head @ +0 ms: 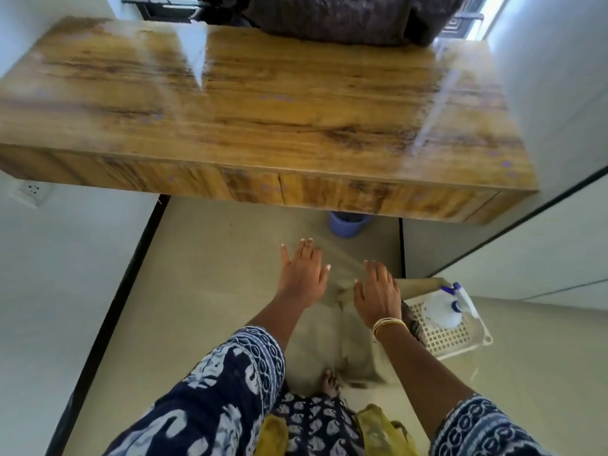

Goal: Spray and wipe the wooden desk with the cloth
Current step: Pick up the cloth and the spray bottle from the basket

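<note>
The wooden desk [263,103] spans the top of the view, its glossy top streaked with reflections and small purple spots. Both my hands hover palm down over the floor in front of it, well below its front edge. My left hand [302,274] has its fingers spread and holds nothing. My right hand [378,294], with bangles at the wrist, is also spread. A pale, blurred cloth [342,320] hangs between and under my hands; I cannot tell if it touches them. The spray bottle [444,307] lies in a white basket [460,340] to the right.
A blue bucket [348,223] stands on the floor under the desk's front edge. White walls close in on the left and right, with a socket [33,189] low on the left wall. Dark fabric [345,18] hangs behind the desk. My foot [329,383] is on the tiled floor.
</note>
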Tool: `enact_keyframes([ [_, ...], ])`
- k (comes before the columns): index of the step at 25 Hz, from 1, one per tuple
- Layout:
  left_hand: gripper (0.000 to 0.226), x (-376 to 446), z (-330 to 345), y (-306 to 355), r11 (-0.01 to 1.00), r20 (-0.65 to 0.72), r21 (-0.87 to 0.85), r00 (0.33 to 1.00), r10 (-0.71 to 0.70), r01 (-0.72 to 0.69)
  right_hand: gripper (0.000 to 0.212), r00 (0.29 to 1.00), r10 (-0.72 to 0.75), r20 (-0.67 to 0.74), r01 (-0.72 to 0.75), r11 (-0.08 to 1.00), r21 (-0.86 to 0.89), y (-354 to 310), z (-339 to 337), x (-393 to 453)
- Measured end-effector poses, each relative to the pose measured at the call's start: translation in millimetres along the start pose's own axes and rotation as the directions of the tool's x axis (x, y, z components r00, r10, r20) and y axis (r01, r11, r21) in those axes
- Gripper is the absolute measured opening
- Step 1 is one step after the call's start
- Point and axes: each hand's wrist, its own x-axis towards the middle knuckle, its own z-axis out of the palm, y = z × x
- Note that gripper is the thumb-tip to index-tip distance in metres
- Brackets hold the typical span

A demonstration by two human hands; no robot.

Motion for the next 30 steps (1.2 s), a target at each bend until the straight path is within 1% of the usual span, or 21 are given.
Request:
enact_keyframes([
  [4, 0.050, 2.1, 24.0, 25.1, 0.997, 0.057, 0.000, 0.996, 0.071, -0.071, 0.047, 0.992, 0.118, 0.034, -0.118, 0.993, 0.027, 36.7, 15.3, -12.9],
  [7, 0.050, 10.1, 41.1, 39.3, 0.992, 0.086, -0.005, 0.988, 0.128, -0.128, 0.044, 0.974, 0.220, 0.050, -0.223, 0.972, 0.069, 59.0, 31.0, -18.3],
  [11, 0.050, 23.5, 67.9, 50.1, 0.988, 0.139, -0.036, 0.978, 0.153, -0.150, 0.036, 0.927, 0.369, 0.069, -0.374, 0.922, 0.101, 80.8, 57.2, -17.9],
  [13, 0.050, 29.2, 83.2, 49.7, 0.987, 0.157, -0.015, 0.974, 0.163, -0.163, 0.034, 0.898, 0.433, 0.073, -0.439, 0.891, 0.119, 88.2, 70.2, -15.2],
  [16, 0.050, 42.8, 106.5, 44.5, 0.980, 0.195, 0.036, 0.963, 0.187, -0.198, 0.037, 0.859, 0.508, 0.065, -0.512, 0.846, 0.146, 99.2, 93.1, -11.9],
  [20, 0.053, 60.0, 141.8, 40.6, 0.985, 0.221, 0.023, 0.962, 0.163, -0.172, 0.041, 0.803, 0.590, 0.090, -0.596, 0.798, 0.088, 118.4, 130.0, 1.0],
  [22, 0.054, 63.1, 159.7, 37.3, 0.984, 0.231, 0.036, 0.959, 0.163, -0.176, 0.048, 0.759, 0.642, 0.107, -0.648, 0.761, 0.030, 127.1, 144.9, 7.2],
  [23, 0.054, 64.9, 168.2, 34.2, 0.983, 0.243, 0.044, 0.956, 0.163, -0.179, 0.053, 0.722, 0.681, 0.121, -0.687, 0.727, 0.004, 131.1, 151.4, 10.0],
  [26, 0.054, 69.9, 184.8, 24.2, 0.982, 0.248, 0.065, 0.956, 0.158, -0.179, 0.065, 0.585, 0.790, 0.184, -0.803, 0.595, 0.001, 142.8, 162.8, 14.3],
  [28, 0.053, 73.5, 188.8, 19.1, 0.982, 0.235, 0.065, 0.959, 0.155, -0.175, 0.065, 0.499, 0.841, 0.208, -0.861, 0.508, 0.010, 147.3, 167.3, 14.2],
  [29, 0.052, 76.0, 189.4, 17.3, 0.983, 0.220, 0.061, 0.963, 0.156, -0.173, 0.062, 0.487, 0.848, 0.207, -0.866, 0.499, -0.007, 149.8, 168.1, 13.8],
  [30, 0.051, 77.4, 189.2, 16.2, 0.984, 0.204, 0.050, 0.966, 0.157, -0.171, 0.057, 0.508, 0.837, 0.204, -0.851, 0.524, -0.032, 152.5, 168.6, 12.7],
])
